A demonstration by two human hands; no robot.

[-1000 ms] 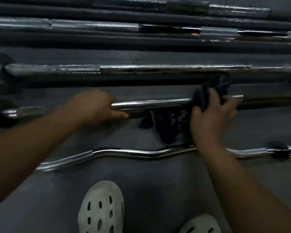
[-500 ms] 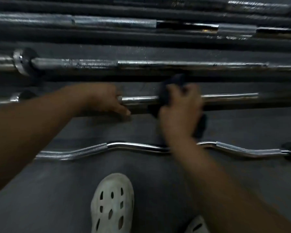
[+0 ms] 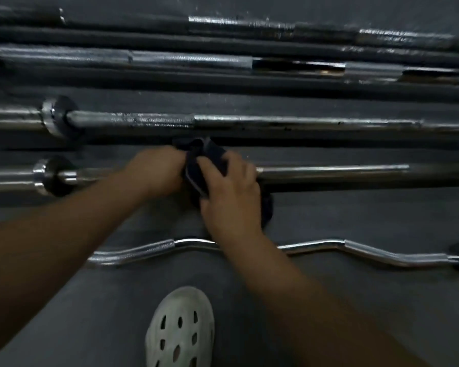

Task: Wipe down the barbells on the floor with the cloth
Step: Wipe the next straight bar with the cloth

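Basically right hand curls its fingers round dark cloth wrapped on straight barbell, left hand gripping the bar alongside, likely to stop rolling.

Saw dark cloth bunched round a chrome straight barbell lying across the floor; wavy curl bar nearer, other barbells beyond, parallel.

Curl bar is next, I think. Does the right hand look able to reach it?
Probably yes: the curl bar lies bare on the floor, crossed by that arm; the right hand only grips the cloth.
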